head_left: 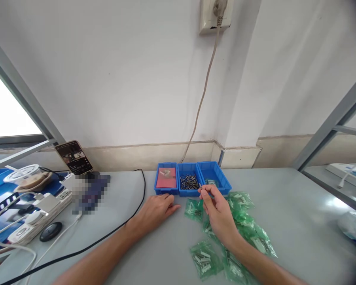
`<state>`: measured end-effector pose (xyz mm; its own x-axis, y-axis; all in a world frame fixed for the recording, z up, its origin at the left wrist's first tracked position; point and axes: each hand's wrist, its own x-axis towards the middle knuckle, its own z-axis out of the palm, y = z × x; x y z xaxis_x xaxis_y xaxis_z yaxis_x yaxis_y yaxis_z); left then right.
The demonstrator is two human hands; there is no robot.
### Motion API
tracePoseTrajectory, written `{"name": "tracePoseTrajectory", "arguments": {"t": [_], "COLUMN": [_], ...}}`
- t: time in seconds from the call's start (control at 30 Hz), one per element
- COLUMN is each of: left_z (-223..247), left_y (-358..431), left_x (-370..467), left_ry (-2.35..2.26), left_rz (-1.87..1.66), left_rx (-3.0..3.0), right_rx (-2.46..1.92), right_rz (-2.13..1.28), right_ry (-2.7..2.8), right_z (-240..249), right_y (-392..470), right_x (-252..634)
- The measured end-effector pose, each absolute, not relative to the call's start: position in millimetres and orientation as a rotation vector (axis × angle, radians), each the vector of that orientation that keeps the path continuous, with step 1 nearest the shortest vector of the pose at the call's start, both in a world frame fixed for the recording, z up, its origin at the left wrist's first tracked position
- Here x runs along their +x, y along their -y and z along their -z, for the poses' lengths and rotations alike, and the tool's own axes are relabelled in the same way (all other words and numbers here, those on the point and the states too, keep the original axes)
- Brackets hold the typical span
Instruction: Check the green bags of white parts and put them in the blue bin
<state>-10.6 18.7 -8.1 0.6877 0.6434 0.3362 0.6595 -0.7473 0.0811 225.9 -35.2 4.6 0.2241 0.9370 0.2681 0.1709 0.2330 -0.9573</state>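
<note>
My left hand (pixel 156 211) rests on the grey table in front of the left blue bin, holding nothing, its thumb apart from the fingers. That bin has a red sheet (pixel 166 182) in it, with a small clear packet on top. My right hand (pixel 216 209) is closed in a pinch at the front of the bins, with a small metal screw (pixel 199 185) at its fingertips. Dark screws (pixel 189 182) fill part of the middle blue bin (pixel 187 193). The right blue bin (pixel 209 170) holds a small packet. Green plastic bags (pixel 206 259) with white plugs and screws lie around my right forearm.
A black cable (pixel 106 236) crosses the table at left. Beyond it are a mouse (pixel 50 231), a power strip (pixel 41 217) with plugs, a lidded cup (pixel 26 176) and a propped phone (pixel 74 157). A beige cord (pixel 205 85) hangs from the wall socket behind the bins.
</note>
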Motion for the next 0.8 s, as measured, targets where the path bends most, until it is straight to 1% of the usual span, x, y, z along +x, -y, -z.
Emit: {"name": "tracePoseTrajectory", "arguments": {"t": [0.17, 0.8], "left_z": [10.2, 11.5], "left_y": [-18.9, -19.4], "left_x": [-12.2, -11.8], "left_ry": [1.139, 1.147], "left_rz": [0.603, 0.634], "left_rx": [-2.9, -2.953], "right_rx": [-1.218, -1.227], "right_rz": [-0.814, -0.78], "right_ry": [1.237, 1.278], "right_z": [-5.2, -6.7], "right_y": [37.5, 36.7], "right_x": [225.4, 224.3]}}
